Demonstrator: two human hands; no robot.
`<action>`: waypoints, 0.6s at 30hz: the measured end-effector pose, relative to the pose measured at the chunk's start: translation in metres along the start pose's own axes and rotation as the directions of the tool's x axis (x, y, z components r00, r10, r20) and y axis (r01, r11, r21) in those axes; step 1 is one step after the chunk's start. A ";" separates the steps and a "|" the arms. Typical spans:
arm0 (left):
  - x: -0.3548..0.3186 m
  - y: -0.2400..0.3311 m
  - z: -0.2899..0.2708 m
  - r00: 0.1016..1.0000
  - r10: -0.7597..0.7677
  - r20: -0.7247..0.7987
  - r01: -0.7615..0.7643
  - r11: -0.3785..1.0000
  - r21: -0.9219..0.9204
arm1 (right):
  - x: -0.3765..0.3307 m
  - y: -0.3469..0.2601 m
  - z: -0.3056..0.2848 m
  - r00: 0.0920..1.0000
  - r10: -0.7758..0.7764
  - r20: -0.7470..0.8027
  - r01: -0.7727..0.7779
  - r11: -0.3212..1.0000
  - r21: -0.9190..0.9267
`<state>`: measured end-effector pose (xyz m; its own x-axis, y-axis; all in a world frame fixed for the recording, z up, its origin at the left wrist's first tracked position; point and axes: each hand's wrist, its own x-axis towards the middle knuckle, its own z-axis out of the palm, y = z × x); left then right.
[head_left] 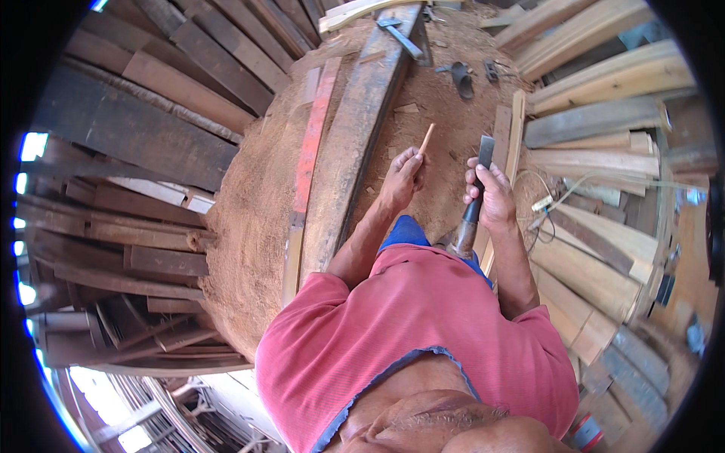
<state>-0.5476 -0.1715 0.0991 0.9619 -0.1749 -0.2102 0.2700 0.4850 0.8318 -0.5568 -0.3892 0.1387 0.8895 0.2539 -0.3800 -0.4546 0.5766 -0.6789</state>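
My left hand (pixel 405 178) is closed around a thin, light-brown wooden stick (pixel 427 138), its tip pointing up and away from me. My right hand (pixel 495 195) grips a chisel (pixel 485 152) by the metal, with the broad, flat blade upward. The chisel's dark lower part and wooden handle (pixel 464 238) hang below the fist toward my lap. The two hands are apart, over the dusty ground. To the left of my left hand runs a long, worn wooden beam (pixel 355 124).
A hammer (pixel 400 38) lies on the beam's far end. A red-painted strip (pixel 308 162) runs along the beam's left side. Dark sandals (pixel 461 80) rest on the sawdust-covered ground (pixel 249 226). Timber boards (pixel 596 72) are stacked on both sides, with a cable (pixel 566 195) at the right.
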 end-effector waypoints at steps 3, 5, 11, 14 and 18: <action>0.002 0.001 -0.024 0.989 -0.055 -0.136 0.041 0.994 -0.097 | 0.029 -0.005 -0.001 0.997 0.079 0.003 -0.078 0.996 -0.030; 0.009 0.000 -0.042 0.961 -0.097 -0.260 0.073 0.992 -0.103 | 0.050 0.000 -0.002 0.994 0.110 -0.007 -0.110 0.994 -0.002; 0.072 0.015 -0.096 0.934 -0.151 -0.325 0.113 0.985 -0.132 | 0.126 0.010 0.008 0.987 0.137 -0.082 -0.136 0.991 0.013; 0.132 0.040 -0.108 0.948 -0.150 -0.280 0.138 0.988 -0.063 | 0.174 -0.005 0.024 0.987 0.099 -0.125 -0.100 0.995 0.004; 0.208 0.090 -0.112 0.986 -0.126 -0.109 0.139 0.982 0.128 | 0.235 -0.028 0.057 0.997 0.017 -0.075 -0.014 0.999 0.036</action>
<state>-0.3184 -0.0686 0.0730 0.9194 -0.1403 -0.3675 0.3933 0.3426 0.8532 -0.3324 -0.3013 0.1043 0.8755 0.2044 -0.4379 -0.4654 0.6007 -0.6501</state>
